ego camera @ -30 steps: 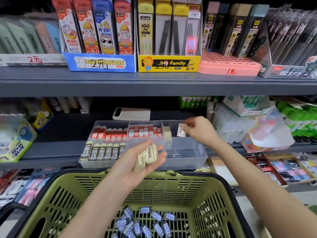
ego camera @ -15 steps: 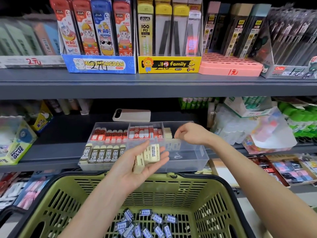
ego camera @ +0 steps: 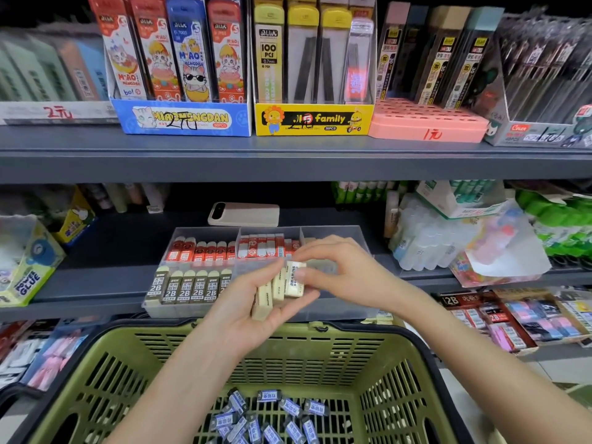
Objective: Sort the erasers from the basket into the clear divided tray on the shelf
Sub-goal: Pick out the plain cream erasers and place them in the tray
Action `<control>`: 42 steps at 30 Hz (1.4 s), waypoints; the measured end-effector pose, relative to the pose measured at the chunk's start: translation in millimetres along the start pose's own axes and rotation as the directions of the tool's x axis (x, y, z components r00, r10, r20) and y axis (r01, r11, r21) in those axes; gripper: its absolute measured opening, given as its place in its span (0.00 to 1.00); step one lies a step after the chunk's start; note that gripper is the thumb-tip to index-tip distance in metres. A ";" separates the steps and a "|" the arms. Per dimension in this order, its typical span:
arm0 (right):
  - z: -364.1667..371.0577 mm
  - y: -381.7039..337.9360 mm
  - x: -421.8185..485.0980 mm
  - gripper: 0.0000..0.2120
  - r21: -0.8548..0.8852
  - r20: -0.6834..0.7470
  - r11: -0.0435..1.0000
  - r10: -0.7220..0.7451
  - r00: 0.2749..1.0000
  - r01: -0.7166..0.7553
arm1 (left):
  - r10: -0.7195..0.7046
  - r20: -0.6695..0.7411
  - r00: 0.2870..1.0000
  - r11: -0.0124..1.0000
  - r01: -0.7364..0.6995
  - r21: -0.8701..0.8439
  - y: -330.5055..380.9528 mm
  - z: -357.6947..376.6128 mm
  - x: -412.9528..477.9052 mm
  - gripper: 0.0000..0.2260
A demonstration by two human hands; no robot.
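Three cream erasers (ego camera: 278, 288) sit at the frame's centre, held in the left hand (ego camera: 253, 318). The right hand (ego camera: 349, 274), back from the tray (ego camera: 339, 233) behind it, now pinches the rightmost, so another placement looks due. More erasers wait in the basket (ego camera: 320, 347) below.

Clear divided tray (ego camera: 336, 312), centre frame: red-sleeved erasers (ego camera: 205, 251) stand in the rear compartments, 2B erasers (ego camera: 185, 288) upright in a row front left. Cream erasers (ego camera: 282, 290) held fanned before it. Green basket (ego camera: 288, 357), lower frame, contains loose blue-labelled erasers (ego camera: 266, 418).
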State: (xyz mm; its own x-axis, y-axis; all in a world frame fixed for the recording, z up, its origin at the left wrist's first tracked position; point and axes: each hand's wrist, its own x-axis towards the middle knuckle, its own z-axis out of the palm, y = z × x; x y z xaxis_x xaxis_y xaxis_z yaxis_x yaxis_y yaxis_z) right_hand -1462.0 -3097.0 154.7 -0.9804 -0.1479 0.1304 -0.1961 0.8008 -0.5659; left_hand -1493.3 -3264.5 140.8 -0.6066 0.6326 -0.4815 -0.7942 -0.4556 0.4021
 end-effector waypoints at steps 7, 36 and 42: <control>-4.3 -9.6 -6.6 0.10 0.038 -0.013 0.998 0.057 0.998 -0.057 | -0.032 0.028 0.999 0.999 0.031 0.030 -7.9 4.4 0.8 0.15; -4.6 52.4 35.7 0.17 -0.189 -0.132 0.934 0.280 0.951 -0.302 | -0.009 -0.073 0.997 0.993 0.018 0.113 6.2 -1.0 5.0 0.25; 6.5 -6.3 2.4 0.17 -0.128 0.027 0.988 -0.083 0.996 0.086 | -0.003 -0.022 1.000 0.995 0.005 0.099 5.7 -1.7 8.3 0.24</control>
State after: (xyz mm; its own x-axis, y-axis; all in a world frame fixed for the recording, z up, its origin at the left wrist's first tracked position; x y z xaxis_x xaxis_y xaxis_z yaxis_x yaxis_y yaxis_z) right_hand -1463.2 -3106.1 153.2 -0.9609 -0.2297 0.1546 -0.2752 0.8530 -0.4434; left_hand -1502.9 -3262.8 137.8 -0.6051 0.6201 -0.4994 -0.7898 -0.3882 0.4749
